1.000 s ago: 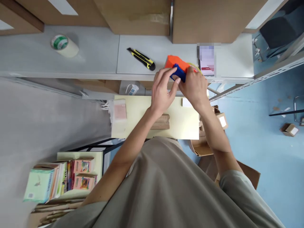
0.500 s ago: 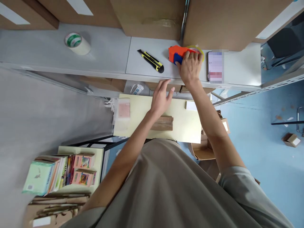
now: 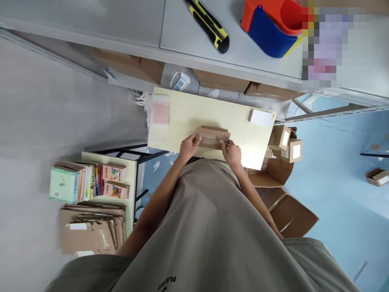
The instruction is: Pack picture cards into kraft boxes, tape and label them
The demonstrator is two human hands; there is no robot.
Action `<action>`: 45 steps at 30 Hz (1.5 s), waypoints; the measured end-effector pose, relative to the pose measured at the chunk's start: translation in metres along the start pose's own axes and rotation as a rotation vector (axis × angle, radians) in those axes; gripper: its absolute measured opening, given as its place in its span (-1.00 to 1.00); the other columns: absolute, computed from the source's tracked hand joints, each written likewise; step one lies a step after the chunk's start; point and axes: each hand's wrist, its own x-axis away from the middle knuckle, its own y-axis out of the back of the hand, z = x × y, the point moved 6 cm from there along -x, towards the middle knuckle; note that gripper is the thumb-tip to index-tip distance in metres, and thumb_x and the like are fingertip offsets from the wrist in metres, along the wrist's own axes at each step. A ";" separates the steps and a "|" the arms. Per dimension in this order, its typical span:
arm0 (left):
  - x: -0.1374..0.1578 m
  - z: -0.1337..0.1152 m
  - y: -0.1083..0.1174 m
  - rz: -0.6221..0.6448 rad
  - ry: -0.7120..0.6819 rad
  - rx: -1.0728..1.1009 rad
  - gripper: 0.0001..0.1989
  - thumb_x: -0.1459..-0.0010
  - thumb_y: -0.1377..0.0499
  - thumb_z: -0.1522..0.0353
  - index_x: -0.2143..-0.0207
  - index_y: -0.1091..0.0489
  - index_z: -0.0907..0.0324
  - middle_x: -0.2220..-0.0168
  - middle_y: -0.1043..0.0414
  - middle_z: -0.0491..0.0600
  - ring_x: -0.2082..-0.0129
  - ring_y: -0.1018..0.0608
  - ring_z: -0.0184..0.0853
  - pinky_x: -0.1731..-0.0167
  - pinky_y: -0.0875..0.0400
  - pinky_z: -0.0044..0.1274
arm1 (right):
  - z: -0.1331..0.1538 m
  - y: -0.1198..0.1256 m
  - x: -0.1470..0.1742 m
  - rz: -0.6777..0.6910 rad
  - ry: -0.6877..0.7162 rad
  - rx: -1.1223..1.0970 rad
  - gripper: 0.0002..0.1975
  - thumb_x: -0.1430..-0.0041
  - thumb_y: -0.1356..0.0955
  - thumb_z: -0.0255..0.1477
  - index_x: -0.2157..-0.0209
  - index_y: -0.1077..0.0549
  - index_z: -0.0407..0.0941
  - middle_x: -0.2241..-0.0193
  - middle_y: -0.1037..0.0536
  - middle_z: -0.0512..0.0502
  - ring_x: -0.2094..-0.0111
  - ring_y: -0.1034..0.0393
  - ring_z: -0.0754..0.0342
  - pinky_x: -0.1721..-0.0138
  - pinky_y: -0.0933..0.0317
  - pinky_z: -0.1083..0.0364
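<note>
A small, flat brown cardboard box (image 3: 213,138) lies on the cream tabletop (image 3: 182,106), close to its near edge. My left hand (image 3: 189,148) grips the box's left end, thumb and fingers closed on it. At the other end my right hand (image 3: 231,153) holds the right corner between thumb and curled fingers. On the grey shelf above rests an orange and blue tape dispenser (image 3: 270,30), out of both hands. Left of it is a yellow and black utility knife (image 3: 209,26).
A pink paper (image 3: 161,112) and a white box (image 3: 261,117) lie on the table's sides. Books (image 3: 65,182) and folded cartons (image 3: 88,231) stand at lower left. Open cartons (image 3: 273,172) sit on the right. The shelf's edge (image 3: 136,56) runs across above the table.
My right hand has let go of the tape dispenser and come down to the cardboard box. My left hand has lowered onto it too. The view has tilted downward.
</note>
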 end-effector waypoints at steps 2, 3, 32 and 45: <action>-0.001 -0.003 -0.004 -0.017 0.000 -0.041 -0.70 -0.50 -0.33 0.08 0.26 -0.54 0.05 0.22 -0.71 0.07 0.10 -0.74 -0.05 0.02 -0.52 -0.39 | 0.001 -0.010 0.000 -0.004 -0.021 -0.011 -0.50 -0.76 -0.30 -0.05 -0.23 -0.62 -0.18 -0.08 -0.82 -0.52 -0.14 -0.78 -0.42 -0.14 -0.52 -0.15; -0.002 -0.004 -0.005 -0.033 0.008 -0.051 -0.71 -0.47 -0.37 0.07 0.24 -0.56 0.05 0.21 -0.72 0.07 0.09 -0.73 -0.04 0.03 -0.51 -0.39 | 0.002 -0.012 0.000 -0.021 -0.026 -0.024 -0.51 -0.76 -0.31 -0.05 -0.23 -0.62 -0.16 -0.10 -0.82 -0.51 -0.14 -0.78 -0.41 -0.14 -0.52 -0.14; -0.064 0.086 0.017 0.060 0.046 0.167 -0.54 -0.23 -0.26 0.49 -0.15 -0.71 0.19 -0.28 -0.75 0.25 -0.35 -0.72 0.03 -0.46 -0.53 -0.20 | -0.018 -0.070 -0.054 -0.212 -0.061 -0.471 -0.71 -0.48 -0.36 -0.44 -0.02 -0.73 -0.13 -0.16 -0.83 -0.33 -0.13 -0.76 -0.09 -0.26 -0.56 -0.06; -0.090 0.047 0.060 0.093 -0.140 0.492 -0.36 -0.61 -0.25 0.03 -0.52 -0.46 0.19 -0.43 -0.62 0.33 -0.33 -0.74 -0.03 -0.28 -0.70 -0.27 | 0.021 -0.036 -0.046 -0.299 0.083 -0.810 -0.14 -0.55 -0.30 0.22 -0.47 -0.51 -0.17 -0.41 -0.65 -0.45 -0.22 -0.75 -0.14 -0.23 -0.63 -0.07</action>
